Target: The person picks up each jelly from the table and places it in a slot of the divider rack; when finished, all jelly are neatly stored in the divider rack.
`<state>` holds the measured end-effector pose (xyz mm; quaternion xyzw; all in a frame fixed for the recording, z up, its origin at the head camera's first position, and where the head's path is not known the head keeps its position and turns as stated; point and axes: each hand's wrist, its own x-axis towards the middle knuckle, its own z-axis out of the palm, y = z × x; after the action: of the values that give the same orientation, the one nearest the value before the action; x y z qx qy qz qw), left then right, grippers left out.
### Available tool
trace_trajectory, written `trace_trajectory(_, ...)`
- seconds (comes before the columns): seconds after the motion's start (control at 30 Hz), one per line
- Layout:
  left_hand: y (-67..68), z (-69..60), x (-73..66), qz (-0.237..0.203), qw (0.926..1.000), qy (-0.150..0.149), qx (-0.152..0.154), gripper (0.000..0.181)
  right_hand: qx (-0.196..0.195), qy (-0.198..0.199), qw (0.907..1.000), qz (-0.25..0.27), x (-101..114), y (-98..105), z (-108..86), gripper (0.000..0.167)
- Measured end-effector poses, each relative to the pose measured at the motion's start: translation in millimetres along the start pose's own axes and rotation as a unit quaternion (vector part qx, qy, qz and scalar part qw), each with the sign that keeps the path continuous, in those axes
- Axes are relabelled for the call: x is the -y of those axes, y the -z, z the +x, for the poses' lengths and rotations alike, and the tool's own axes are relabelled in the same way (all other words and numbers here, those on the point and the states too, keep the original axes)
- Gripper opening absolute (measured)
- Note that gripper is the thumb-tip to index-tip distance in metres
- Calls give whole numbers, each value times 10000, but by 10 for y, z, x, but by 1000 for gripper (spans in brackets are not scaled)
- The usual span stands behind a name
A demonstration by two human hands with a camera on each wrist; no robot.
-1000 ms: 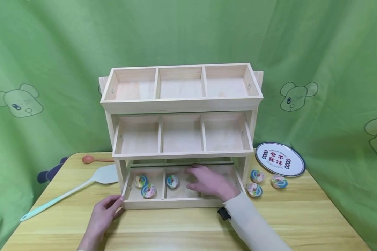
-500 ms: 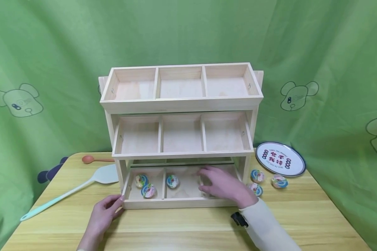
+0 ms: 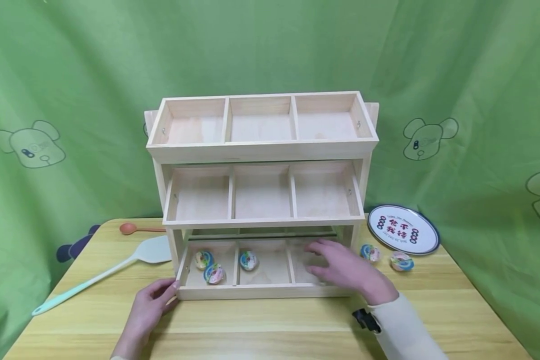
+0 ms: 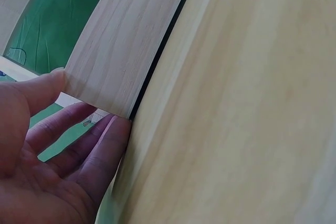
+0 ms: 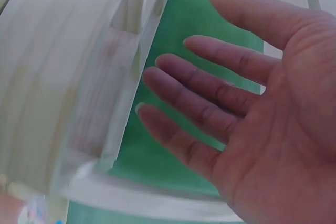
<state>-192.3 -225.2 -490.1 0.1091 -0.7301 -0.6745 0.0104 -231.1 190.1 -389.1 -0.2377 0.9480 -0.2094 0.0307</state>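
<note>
Gripping the pale wooden three-compartment bottom tray (image 3: 265, 292) by its left front corner with the left hand (image 3: 148, 306); holding the right hand (image 3: 344, 267), fingers wide, over the right compartment, with small round multicoloured cups (image 3: 248, 260) in the left and middle ones.

We're at what looks like a staged tabletop corner: cartoon-printed green curtain (image 3: 270, 45) beyond the right fingers (image 3: 326, 250), wood-grain table (image 3: 261, 330) below!
</note>
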Motion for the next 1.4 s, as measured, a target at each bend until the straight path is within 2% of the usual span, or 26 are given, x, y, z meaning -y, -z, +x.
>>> trace_trajectory(0.67,-20,-26,-33,-2,10000,51,6,38,-476,-213,9986,-17,-393,225,-420,46)
trace_trajectory(0.93,-8,-15,-41,7,10000,-11,-3,37,-708,-313,9970,45,-559,341,-594,37)
trace_trajectory(1.17,-16,-7,-15,-124,9999,-95,-10,35,-804,-635,9946,138,-725,390,-710,42)
trace_trajectory(1.4,-2,-2,-18,-94,9999,-30,45,37,-991,-616,9932,52,-888,410,-817,43)
